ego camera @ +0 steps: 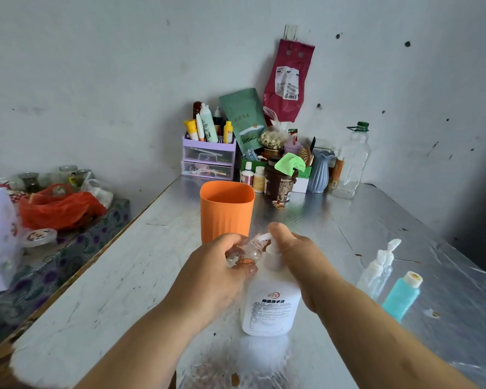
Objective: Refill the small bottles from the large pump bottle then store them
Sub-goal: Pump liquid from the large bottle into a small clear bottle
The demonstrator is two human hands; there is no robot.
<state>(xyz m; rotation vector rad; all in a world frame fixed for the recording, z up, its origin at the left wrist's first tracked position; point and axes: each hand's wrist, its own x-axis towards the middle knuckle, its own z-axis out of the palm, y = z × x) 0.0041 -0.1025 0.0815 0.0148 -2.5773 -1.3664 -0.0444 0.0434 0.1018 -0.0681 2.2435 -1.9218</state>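
Just before the orange cup (pixel 226 211), the left hand (pixel 216 265) is gripping a small clear bottle (pixel 246 252), fingers curling round it, its mouth at the spout of the large pump bottle (pixel 270 307) on the table (pixel 124 276). The right hand (pixel 295 248) is lying over the pump head; its hidden fingers' curl cannot be told. Farther right, a clear pump-topped bottle (pixel 376 272) and a blue bottle (pixel 401 296) are standing together.

You get one wide-angle view from your head, facing forward and down, close above your left hand (pixel 218 272) and right hand (pixel 296 252), taking in the desk (pixel 118 276) lengthwise as far as the wall (pixel 110 80) beyond.
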